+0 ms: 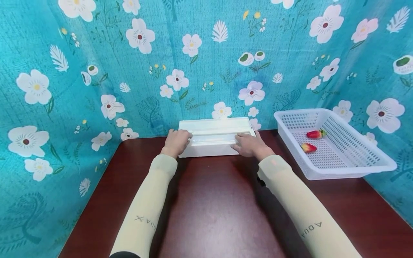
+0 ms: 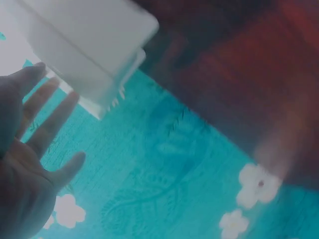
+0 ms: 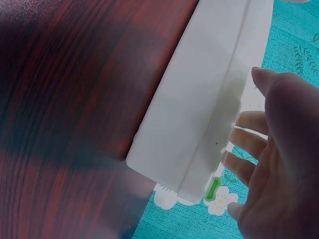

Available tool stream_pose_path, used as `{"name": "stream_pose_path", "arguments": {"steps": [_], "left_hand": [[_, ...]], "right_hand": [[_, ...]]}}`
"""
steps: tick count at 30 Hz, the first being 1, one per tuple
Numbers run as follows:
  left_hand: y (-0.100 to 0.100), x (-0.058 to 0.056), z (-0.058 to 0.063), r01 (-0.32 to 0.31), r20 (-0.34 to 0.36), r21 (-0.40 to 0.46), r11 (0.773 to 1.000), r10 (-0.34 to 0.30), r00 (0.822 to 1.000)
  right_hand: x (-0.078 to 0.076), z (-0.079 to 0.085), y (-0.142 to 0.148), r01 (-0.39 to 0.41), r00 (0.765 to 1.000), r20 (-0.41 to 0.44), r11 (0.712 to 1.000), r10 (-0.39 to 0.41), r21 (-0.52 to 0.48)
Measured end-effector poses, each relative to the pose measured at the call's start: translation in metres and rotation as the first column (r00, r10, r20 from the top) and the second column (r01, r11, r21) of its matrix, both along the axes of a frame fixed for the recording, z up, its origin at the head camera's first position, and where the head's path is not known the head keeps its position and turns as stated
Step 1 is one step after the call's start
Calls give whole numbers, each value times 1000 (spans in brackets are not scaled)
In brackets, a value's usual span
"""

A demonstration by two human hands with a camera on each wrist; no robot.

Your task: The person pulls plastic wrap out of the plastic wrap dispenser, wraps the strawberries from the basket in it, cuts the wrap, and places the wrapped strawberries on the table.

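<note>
A long white box (image 1: 211, 150) stands at the back of the table, its lid (image 1: 216, 124) raised along the far side. In the head view my left hand (image 1: 177, 142) is at the box's left end, fingertips by the rim. The left wrist view shows that hand's fingers spread, with thumb and fingertips beside the box (image 2: 94, 42). My right hand (image 1: 248, 144) is over the box's right end. In the right wrist view its fingers (image 3: 244, 139) reach the upper edge, loosely bent, with the thumb apart from them. The box's inside is partly hidden by the hands.
A white plastic basket (image 1: 351, 170) stands at the right on the dark red-brown table (image 1: 209, 208). Inside it lie two strawberries, one farther back (image 1: 315, 134) and one nearer (image 1: 308, 147). A blue flowered cloth (image 1: 200, 89) hangs right behind the table.
</note>
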State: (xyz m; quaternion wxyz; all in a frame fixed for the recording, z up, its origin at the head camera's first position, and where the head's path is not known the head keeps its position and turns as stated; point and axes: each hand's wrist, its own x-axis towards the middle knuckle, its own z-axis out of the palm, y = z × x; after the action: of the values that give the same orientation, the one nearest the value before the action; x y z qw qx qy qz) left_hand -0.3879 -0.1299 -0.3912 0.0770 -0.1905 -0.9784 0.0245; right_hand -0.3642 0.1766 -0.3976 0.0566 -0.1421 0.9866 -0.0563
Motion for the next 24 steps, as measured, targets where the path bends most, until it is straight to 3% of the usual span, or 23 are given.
{"name": "stream_pose_path", "arguments": {"steps": [5,14,24], "left_hand": [[-1,-5,-2,22,-25,-55,998,-24,999],[3,-8,-1,45,-58,-65,997,-49,997],[3,-10,-3,7,-66,-44,999,-10,998]], "right_hand": [[-1,-3,-2,3,1000,14,1000,-3,-4],[-6,1,-2,-16,1000,-20,1000,16,21],[-13,2,-3,-19,998,-63,999,17,-27]]}}
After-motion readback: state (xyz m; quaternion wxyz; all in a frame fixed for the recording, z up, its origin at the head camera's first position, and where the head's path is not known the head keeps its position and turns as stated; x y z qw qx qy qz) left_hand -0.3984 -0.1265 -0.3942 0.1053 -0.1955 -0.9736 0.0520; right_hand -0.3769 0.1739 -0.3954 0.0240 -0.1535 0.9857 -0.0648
